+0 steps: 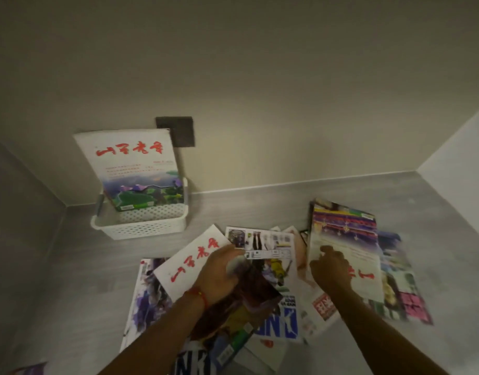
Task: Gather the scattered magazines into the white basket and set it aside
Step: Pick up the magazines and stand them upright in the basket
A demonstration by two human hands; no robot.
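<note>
A white perforated basket (141, 228) stands at the back left near the wall, with one white magazine with red characters (130, 163) leaning upright in it. Several magazines lie scattered and overlapping on the grey surface in front of me. My left hand (219, 272) grips a white magazine with red characters (189, 263), lifted and tilted above the pile. My right hand (330, 269) holds the left edge of another magazine with a purple band (346, 239), raised off the pile at the right.
Grey walls close in the surface at the back and on both sides. A dark wall plate (181, 131) sits behind the basket. More magazines lie at the lower left (146, 296) and far right (403, 288). Bare grey surface (246, 209) lies between the basket and the pile.
</note>
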